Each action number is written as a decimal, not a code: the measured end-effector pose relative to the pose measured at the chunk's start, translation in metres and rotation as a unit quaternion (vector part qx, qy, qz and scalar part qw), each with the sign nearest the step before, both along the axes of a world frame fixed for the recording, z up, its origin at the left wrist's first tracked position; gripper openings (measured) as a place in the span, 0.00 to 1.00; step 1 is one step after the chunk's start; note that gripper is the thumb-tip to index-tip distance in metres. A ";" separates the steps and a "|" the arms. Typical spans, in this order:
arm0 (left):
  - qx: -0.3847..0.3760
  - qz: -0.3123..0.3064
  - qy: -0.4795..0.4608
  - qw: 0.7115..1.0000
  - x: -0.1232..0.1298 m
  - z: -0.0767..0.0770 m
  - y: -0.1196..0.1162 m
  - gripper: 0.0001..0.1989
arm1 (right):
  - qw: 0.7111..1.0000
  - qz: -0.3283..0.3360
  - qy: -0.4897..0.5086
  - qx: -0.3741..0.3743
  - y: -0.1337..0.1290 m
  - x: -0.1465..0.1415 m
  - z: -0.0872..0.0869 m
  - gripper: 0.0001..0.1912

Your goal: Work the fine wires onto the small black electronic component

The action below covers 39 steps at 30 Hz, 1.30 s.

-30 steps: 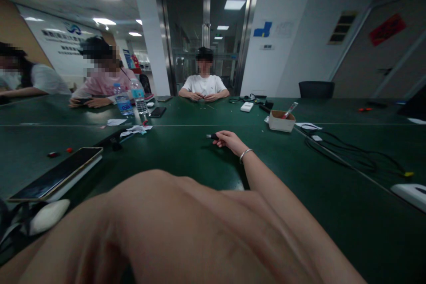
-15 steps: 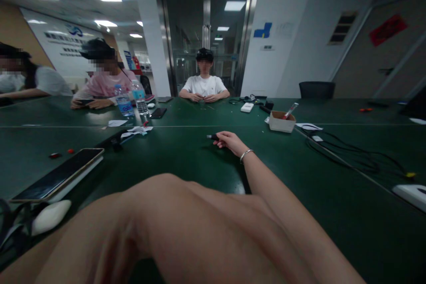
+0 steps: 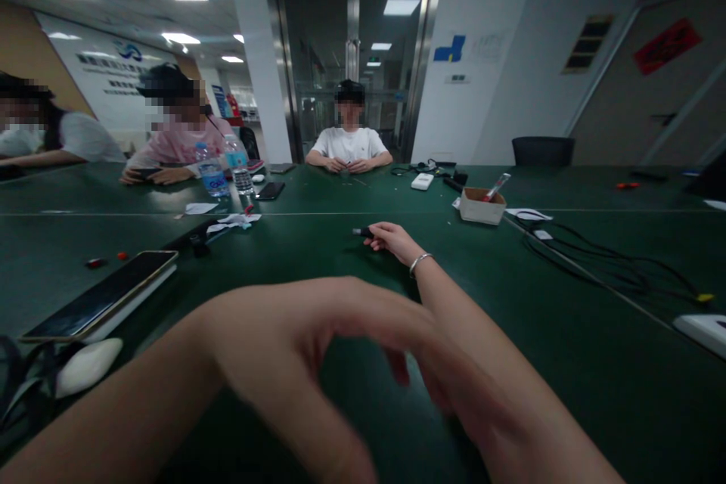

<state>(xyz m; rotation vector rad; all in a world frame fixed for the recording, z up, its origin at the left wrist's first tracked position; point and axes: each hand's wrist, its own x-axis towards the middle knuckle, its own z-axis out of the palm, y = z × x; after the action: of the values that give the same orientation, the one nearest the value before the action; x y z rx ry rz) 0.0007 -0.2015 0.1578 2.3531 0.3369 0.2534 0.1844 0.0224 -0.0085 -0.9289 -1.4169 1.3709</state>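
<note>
My right hand (image 3: 391, 240) reaches out over the middle of the green table (image 3: 295, 242), its fingers closed on a small black object with a grey end (image 3: 359, 232). A silver bracelet (image 3: 420, 265) circles that wrist. Close to the camera, my left hand (image 3: 318, 325) arches over the near part of the table with thumb and fingers apart, its fingertips by my right forearm. Nothing shows in it, and the far fingers are blurred.
A phone on a white box (image 3: 107, 295) lies at the left, with a white rounded object (image 3: 89, 367) below it. A small box (image 3: 482, 207) holding a pen and black cables (image 3: 595, 257) are right. Three people sit across the table; bottles (image 3: 212, 174) stand near them.
My left hand has lifted and turned, so its thumb and fingers now show apart near my right forearm. My right hand has stayed in place with the black object.
</note>
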 end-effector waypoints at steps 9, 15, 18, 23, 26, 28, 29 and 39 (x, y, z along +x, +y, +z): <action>0.033 0.439 0.014 0.898 -0.019 -0.092 0.181 0.18 | 1.000 0.016 0.010 -0.016 0.001 0.001 0.000 0.03; -0.259 0.525 -0.105 0.804 -0.003 -0.135 0.213 0.20 | 1.000 0.009 0.004 -0.009 0.002 0.001 0.001 0.06; -0.185 0.509 -0.158 0.826 0.001 -0.154 0.213 0.17 | 1.000 0.007 -0.004 -0.009 0.003 0.000 0.000 0.06; -0.188 0.475 -0.201 0.836 -0.003 -0.164 0.212 0.15 | 1.000 0.002 -0.018 -0.006 0.003 -0.001 0.000 0.06; -0.191 0.466 -0.208 0.838 -0.004 -0.162 0.209 0.12 | 1.000 0.002 -0.023 -0.005 0.002 -0.001 0.001 0.06; -0.189 0.463 -0.216 0.839 -0.005 -0.161 0.207 0.11 | 1.000 0.004 -0.023 -0.005 0.001 -0.001 0.002 0.04; -0.187 0.460 -0.223 0.839 -0.006 -0.160 0.207 0.11 | 1.000 0.004 -0.025 -0.006 0.001 -0.001 0.002 0.04; -0.212 0.444 -0.254 0.833 -0.008 -0.161 0.209 0.17 | 0.998 -0.005 -0.070 -0.003 -0.001 -0.004 0.005 0.05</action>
<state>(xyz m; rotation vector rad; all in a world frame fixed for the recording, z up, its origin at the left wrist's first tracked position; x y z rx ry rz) -0.0072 0.0072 -0.0030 1.4626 1.0785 1.0928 0.1806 0.0218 -0.0037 -1.0516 -1.5125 1.3247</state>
